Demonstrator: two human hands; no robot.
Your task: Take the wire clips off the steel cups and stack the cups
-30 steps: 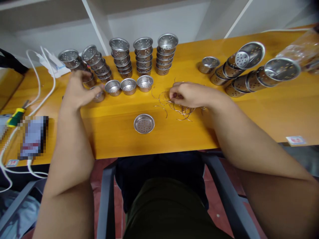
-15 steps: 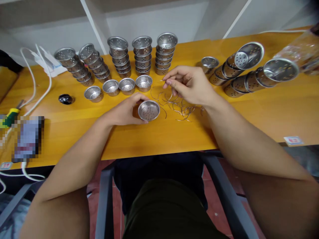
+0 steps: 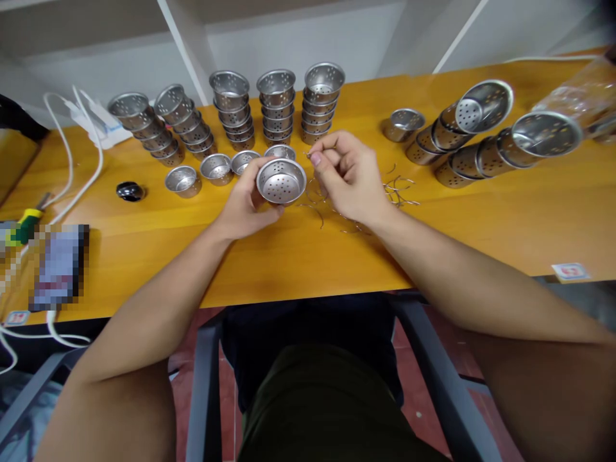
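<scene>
My left hand (image 3: 245, 208) grips a small perforated metal cup (image 3: 282, 181) from its left side, with the mouth tipped up toward me. To the right of the rim, my right hand (image 3: 347, 176) pinches a thin piece of wire (image 3: 307, 154) between thumb and forefinger; only its tip shows. Loose curved wires (image 3: 398, 192) lie scattered on the table, partly hidden beneath my right hand and forearm. Just behind the held cup stand several single cups, among them one cup (image 3: 216, 169) on the left and another (image 3: 280, 152) partly covered by it.
Stacks of perforated cups (image 3: 230, 96) line the back of the wooden table (image 3: 308, 269). Leaning stacks (image 3: 491, 151) and a lone cup (image 3: 404, 124) are at the right, near a clear plastic bag (image 3: 577, 93). A phone (image 3: 58, 266), white cables (image 3: 99, 167) and a black rounded object (image 3: 129, 191) are left.
My left hand has raised the cup up and slightly left, its mouth now nearer the right hand. My right hand has turned and shifted left, uncovering more wires on the right.
</scene>
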